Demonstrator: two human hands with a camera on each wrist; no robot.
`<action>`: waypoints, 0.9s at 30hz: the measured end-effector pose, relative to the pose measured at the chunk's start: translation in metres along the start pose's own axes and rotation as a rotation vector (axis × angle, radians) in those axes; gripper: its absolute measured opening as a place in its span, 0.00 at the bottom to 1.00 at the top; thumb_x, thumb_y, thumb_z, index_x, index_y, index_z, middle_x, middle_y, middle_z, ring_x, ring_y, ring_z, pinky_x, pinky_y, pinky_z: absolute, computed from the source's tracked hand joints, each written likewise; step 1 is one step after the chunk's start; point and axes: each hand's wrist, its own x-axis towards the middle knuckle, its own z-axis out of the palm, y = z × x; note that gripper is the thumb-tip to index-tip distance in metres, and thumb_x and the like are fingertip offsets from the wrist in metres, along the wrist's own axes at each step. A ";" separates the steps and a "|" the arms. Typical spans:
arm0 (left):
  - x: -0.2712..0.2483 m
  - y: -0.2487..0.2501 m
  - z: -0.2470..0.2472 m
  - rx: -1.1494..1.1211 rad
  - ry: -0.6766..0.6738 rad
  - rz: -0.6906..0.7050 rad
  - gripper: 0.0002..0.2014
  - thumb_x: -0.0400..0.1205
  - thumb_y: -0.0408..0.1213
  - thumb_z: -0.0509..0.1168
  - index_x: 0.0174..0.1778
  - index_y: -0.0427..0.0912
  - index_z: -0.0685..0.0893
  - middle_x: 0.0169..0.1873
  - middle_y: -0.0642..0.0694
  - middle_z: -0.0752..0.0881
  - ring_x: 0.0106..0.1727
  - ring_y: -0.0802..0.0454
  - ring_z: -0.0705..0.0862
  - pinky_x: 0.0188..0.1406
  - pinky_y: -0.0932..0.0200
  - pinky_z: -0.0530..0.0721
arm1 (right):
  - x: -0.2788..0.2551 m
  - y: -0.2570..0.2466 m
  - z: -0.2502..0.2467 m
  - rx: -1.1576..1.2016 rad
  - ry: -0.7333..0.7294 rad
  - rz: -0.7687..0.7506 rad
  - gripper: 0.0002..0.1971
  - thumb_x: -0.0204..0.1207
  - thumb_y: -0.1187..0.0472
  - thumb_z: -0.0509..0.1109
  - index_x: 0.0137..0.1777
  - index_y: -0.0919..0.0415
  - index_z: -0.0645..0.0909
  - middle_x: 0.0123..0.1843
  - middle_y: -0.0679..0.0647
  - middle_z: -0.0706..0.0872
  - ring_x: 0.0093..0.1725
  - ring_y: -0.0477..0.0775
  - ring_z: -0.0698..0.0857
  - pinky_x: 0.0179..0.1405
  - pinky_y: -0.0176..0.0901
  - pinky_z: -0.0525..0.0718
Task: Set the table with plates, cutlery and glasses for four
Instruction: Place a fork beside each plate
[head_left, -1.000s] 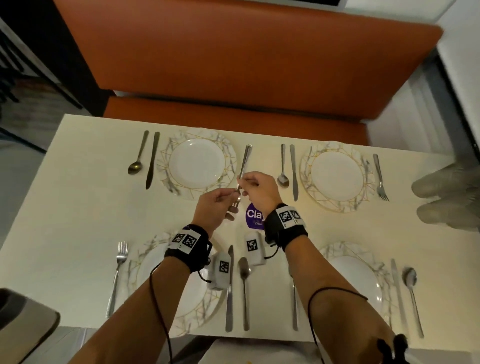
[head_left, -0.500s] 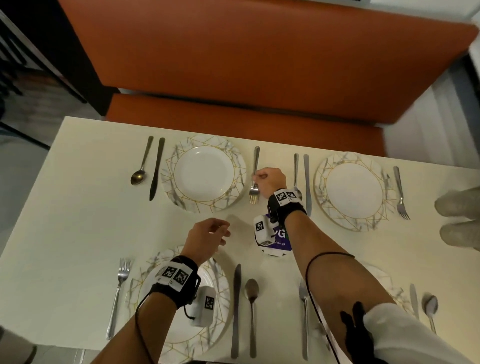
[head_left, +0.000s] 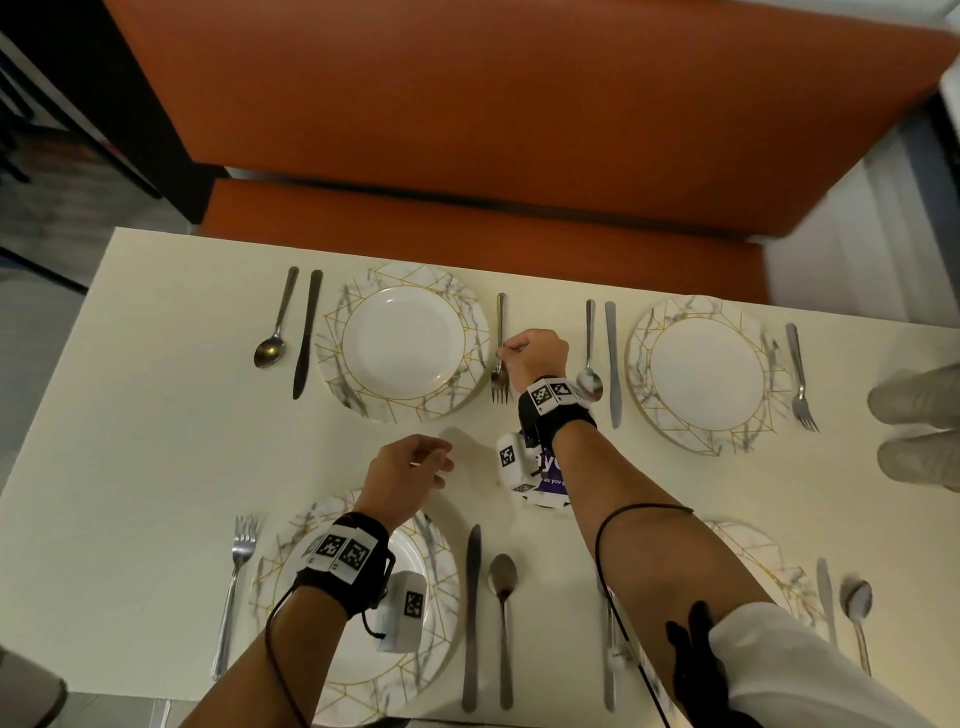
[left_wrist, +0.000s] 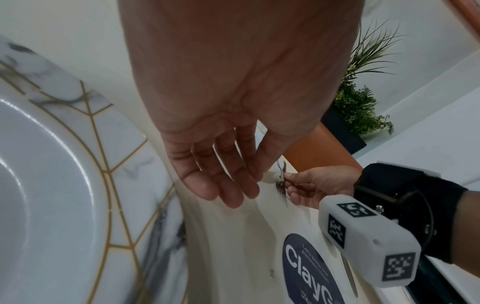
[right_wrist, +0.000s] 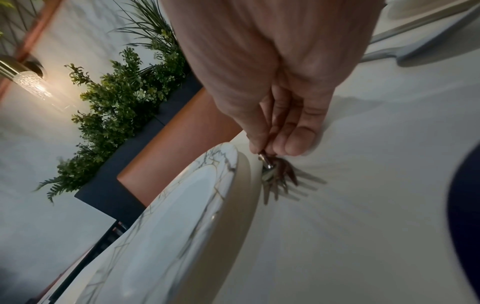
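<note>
A steel fork (head_left: 500, 332) lies on the white table just right of the far-left marble-and-gold plate (head_left: 363, 296), tines toward me. My right hand (head_left: 503, 354) pinches its neck between thumb and fingers; the right wrist view shows the pinch (right_wrist: 265, 151) above the tines of the fork (right_wrist: 279, 179). My left hand (head_left: 436, 462) hovers empty with relaxed fingers over the table's middle, above the near-left plate (head_left: 441, 613). Its fingers (left_wrist: 221, 185) hang loose. The far-right plate (head_left: 649, 332) and near-right plate (head_left: 774, 566) each have cutlery beside them.
A spoon (head_left: 270, 348) and knife (head_left: 307, 332) lie left of the far-left plate, another spoon (head_left: 589, 332) and knife (head_left: 612, 364) right of my hand. A purple round sticker (head_left: 551, 470) marks the table centre. An orange bench (head_left: 467, 130) runs behind.
One second ago both hands held the fork over the table's middle. The left hand let go and drew back; the right hand carried the fork to the far-left plate's right side.
</note>
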 end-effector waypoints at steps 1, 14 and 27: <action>-0.001 0.000 -0.001 0.004 0.000 0.002 0.07 0.89 0.36 0.66 0.56 0.49 0.90 0.44 0.51 0.95 0.41 0.53 0.93 0.41 0.62 0.86 | 0.000 0.000 0.001 -0.001 0.000 0.002 0.06 0.76 0.63 0.78 0.47 0.65 0.94 0.48 0.58 0.94 0.50 0.57 0.91 0.44 0.34 0.77; -0.006 -0.001 -0.006 -0.002 0.014 0.001 0.08 0.89 0.36 0.66 0.57 0.48 0.90 0.44 0.52 0.95 0.40 0.54 0.93 0.39 0.59 0.89 | -0.003 0.001 0.004 0.013 0.005 0.053 0.08 0.77 0.60 0.76 0.43 0.63 0.94 0.41 0.56 0.94 0.41 0.53 0.91 0.37 0.31 0.79; -0.013 0.041 0.017 0.024 -0.018 0.094 0.08 0.89 0.35 0.65 0.56 0.46 0.90 0.45 0.50 0.95 0.41 0.52 0.92 0.37 0.56 0.87 | -0.052 0.024 -0.055 0.189 -0.071 -0.087 0.09 0.81 0.63 0.68 0.50 0.51 0.89 0.44 0.50 0.93 0.45 0.54 0.91 0.51 0.52 0.91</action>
